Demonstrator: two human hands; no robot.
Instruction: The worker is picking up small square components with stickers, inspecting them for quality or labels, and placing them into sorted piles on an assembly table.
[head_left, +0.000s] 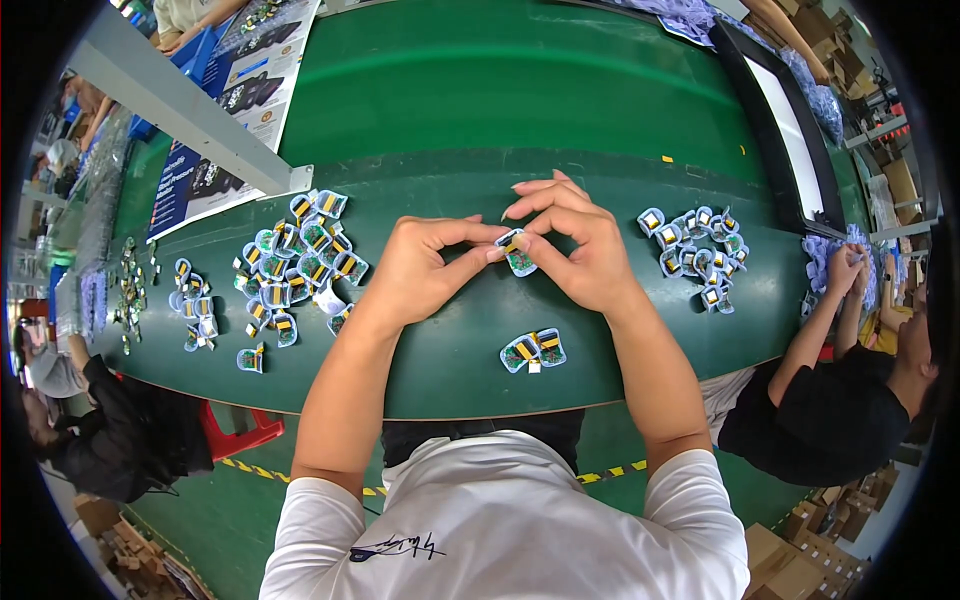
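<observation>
Between my two hands, above the middle of the green table, is a small circuit board in a light-blue casing (521, 262), with a black and yellow part at its top. My left hand (432, 262) pinches its upper left edge between thumb and forefinger. From the other side my right hand (578, 245) grips it with thumb and forefinger, the other fingers raised and curled. Closer to my body lie a few similar casings (534, 350) touching each other, a small white square beside them. The fingertips partly cover the held piece, so its upper edge is hard to make out.
A large heap of similar casings (295, 265) lies left of my hands, a smaller group (190, 305) beyond it. More casings (697, 250) form a cluster at right. A grey metal post (190, 105) stands at the left, a black-framed panel (785, 130) at the right. Co-workers sit on both sides.
</observation>
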